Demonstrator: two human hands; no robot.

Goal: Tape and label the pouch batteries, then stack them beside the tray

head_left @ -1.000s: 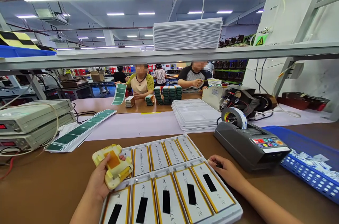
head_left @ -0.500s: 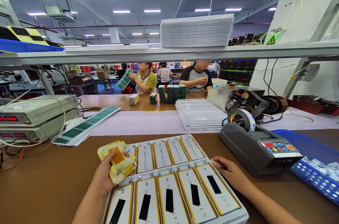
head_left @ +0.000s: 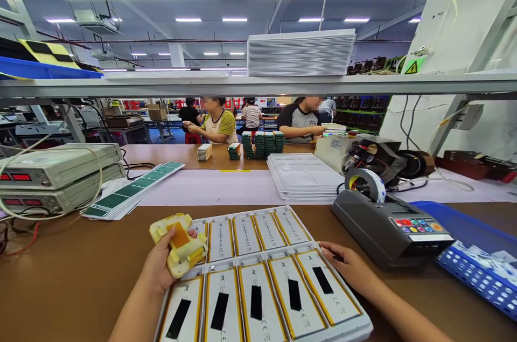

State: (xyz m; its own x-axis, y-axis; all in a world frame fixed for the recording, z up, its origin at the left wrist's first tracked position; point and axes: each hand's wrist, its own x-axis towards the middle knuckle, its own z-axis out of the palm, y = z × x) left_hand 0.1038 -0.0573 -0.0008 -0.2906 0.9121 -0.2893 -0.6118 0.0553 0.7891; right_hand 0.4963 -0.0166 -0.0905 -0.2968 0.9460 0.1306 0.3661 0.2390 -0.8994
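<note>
My left hand [head_left: 161, 264] grips a yellow plastic fixture [head_left: 186, 261] with an orange patch, over the left side of a white plastic tray [head_left: 365, 331]. Flat white battery cells [head_left: 247, 235] with yellow edges lie in two rows in that tray. Across each cell of the near row runs a strip of black tape [head_left: 256, 302]; the far-row cells show none, though the leftmost is partly covered by the fixture. At the tray's right edge, my right hand [head_left: 347, 264] has its fingers bent around the rim, with some fingertips hidden.
A grey tape dispenser [head_left: 375, 229] with a tape roll stands to the right, beside a blue basket [head_left: 480, 283] of white pieces. Stacked white trays [head_left: 302, 175], green sheets [head_left: 137, 187] and grey instruments [head_left: 60, 169] sit farther back. Two co-workers [head_left: 218, 129] face me beyond a shelf.
My hands keep their holds on the fixture and tray, while the view shifts slightly. Across the table, the left co-worker's green sheet is out of sight and the right co-worker's hand has reached sideways.
</note>
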